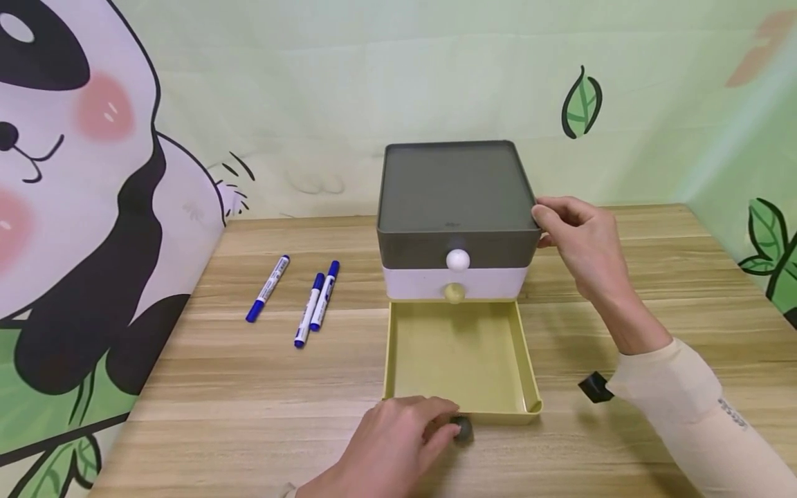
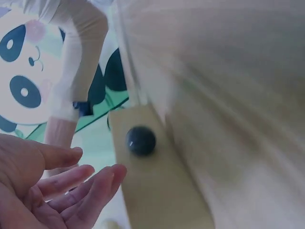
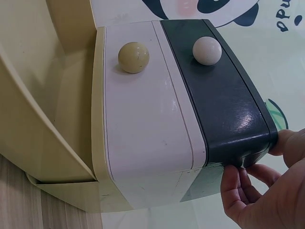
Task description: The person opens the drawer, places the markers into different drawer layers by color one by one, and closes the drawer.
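Observation:
A small stacked drawer unit has a dark grey top tier, a white middle tier and a yellow bottom drawer. That bottom drawer is pulled out, with nothing seen inside it. My left hand is at its front, fingers loosely bent and apart beside the round dark knob; the left wrist view shows a gap between them. With thumb above and fingers against the side, my right hand holds the grey tier's right edge. A white knob and a yellow knob mark the two closed tiers.
Several blue-capped markers lie on the wooden table left of the unit: one marker apart, and a pair side by side. Behind stands a pale green backdrop with a panda print. A black wrist device hangs at my right sleeve.

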Available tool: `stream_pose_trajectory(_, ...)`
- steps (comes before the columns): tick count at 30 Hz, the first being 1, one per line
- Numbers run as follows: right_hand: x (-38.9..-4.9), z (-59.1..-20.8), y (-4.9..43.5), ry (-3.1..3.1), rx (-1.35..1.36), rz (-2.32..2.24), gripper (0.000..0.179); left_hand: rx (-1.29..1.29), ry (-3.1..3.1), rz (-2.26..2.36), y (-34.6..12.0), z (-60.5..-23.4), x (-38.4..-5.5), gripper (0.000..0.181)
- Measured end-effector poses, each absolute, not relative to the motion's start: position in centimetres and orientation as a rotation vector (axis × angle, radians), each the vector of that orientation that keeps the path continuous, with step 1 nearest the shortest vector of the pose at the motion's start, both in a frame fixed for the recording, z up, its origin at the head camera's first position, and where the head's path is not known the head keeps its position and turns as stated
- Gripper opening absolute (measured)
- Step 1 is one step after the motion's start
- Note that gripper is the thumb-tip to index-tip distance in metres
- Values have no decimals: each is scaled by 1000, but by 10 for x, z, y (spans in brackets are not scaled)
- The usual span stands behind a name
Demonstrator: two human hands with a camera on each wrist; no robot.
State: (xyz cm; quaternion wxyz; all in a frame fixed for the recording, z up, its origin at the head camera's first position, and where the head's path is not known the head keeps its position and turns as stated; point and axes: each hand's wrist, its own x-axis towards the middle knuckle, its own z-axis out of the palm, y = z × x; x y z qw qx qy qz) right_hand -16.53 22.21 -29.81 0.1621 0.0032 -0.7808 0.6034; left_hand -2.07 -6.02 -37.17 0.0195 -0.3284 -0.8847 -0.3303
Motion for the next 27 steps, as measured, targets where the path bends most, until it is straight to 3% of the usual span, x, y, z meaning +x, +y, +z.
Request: stream_pose_trajectory(27, -165, -297, 222, -2242, -4, 1704, 37, -532, -2541, -1042, -117, -326, -71, 28)
